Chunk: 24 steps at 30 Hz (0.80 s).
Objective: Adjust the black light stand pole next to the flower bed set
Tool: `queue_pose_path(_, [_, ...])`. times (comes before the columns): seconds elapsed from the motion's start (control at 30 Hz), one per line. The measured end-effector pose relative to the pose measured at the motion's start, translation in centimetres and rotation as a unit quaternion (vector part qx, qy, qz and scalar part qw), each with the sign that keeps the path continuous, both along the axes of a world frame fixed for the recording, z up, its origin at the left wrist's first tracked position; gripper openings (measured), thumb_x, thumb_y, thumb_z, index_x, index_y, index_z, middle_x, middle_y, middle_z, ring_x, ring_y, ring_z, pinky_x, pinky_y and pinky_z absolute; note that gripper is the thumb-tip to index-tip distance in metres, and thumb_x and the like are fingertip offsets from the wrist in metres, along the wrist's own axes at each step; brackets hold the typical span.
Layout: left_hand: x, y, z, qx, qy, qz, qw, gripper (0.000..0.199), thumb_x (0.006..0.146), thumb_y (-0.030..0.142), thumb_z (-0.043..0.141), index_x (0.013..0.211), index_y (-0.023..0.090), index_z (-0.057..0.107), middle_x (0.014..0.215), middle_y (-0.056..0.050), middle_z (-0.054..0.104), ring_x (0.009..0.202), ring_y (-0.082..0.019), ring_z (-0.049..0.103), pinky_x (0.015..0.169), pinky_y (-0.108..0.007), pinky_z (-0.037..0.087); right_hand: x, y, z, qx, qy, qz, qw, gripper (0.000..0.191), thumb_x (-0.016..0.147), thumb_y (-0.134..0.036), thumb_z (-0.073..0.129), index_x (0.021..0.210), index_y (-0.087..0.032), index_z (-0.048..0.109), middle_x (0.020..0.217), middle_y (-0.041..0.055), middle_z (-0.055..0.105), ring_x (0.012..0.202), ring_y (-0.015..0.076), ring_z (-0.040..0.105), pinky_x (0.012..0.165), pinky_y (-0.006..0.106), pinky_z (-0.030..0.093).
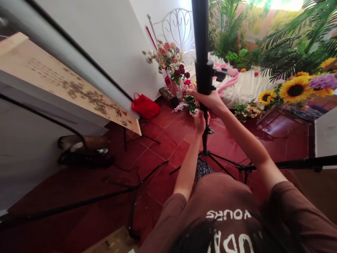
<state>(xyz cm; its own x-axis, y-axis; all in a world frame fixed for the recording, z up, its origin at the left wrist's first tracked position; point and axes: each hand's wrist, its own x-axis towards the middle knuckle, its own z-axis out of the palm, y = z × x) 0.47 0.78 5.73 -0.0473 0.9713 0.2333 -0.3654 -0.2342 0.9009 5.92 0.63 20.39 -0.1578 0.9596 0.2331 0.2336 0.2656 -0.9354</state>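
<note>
The stand (202,35) at upper centre is black. The shirt (226,189) at the bottom is brown with white letters; the cloth (204,168) above it is dark with pale checks. The floor tiles (155,154) are dark red with paler lines. The bag (146,107) left of centre is bright red, and the sunflowers (295,89) at right are yellow with dark centres.

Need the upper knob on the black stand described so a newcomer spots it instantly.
Start at the black stand rising from the red tiled floor in front of the person. Follow it to the collar just above the right hand. The upper knob juts from that collar toward the picture's right; unlike the lower knob by the left hand, it sits above both.
</note>
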Motion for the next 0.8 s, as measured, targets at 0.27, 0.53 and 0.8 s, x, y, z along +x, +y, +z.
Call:
queue_pose_path(0.27, [0.0, -0.3, -0.9, 0.012, 0.027, 0.009, 1.0, 0.072, 0.073, 0.085, 0.033, 0.055, 0.018, 0.052, 0.039, 0.003, 0.043, 0.032, -0.006, 0.039, 0.035, -0.022, 0.028, 6.2, -0.2, -3.0, 0.156, -0.187, 0.025, 0.969, 0.051, 0.081, -0.058, 0.064, 0.108, -0.016, 0.055, 0.09, 0.0029, 0.061, 0.084, 0.0155, 0.062, 0.074, 0.029, 0.053])
queue_pose_path(0.53, [0.2, -0.3, -0.8, 0.009, 0.022, 0.011, 1.0, 0.073, 0.075, 0.084, 0.033, 0.054, 0.017, 0.052, 0.038, 0.003, 0.042, 0.033, -0.006, 0.038, 0.037, -0.023, 0.026, 8.5, -6.4, -9.3, -0.025, -0.503, 0.051, 0.863, 0.045, 0.092, -0.063, 0.047, 0.091, -0.019, 0.059, 0.088, 0.0112, 0.071, 0.083, 0.026, 0.068, 0.07, 0.033, 0.046])
queue_pose_path(0.8, [0.3, -0.3, -0.9, 0.01, 0.028, 0.019, 0.999, 0.072, 0.078, 0.083, 0.031, 0.054, 0.018, 0.051, 0.039, 0.002, 0.042, 0.033, -0.007, 0.039, 0.038, -0.023, 0.029, 6.8, -7.4, -13.3, -0.095, -0.348, 0.02, 0.932, 0.041, 0.098, -0.054, 0.039, 0.08, -0.021, 0.056, 0.073, 0.0061, 0.069, 0.072, 0.0208, 0.067, 0.068, 0.028, 0.045])
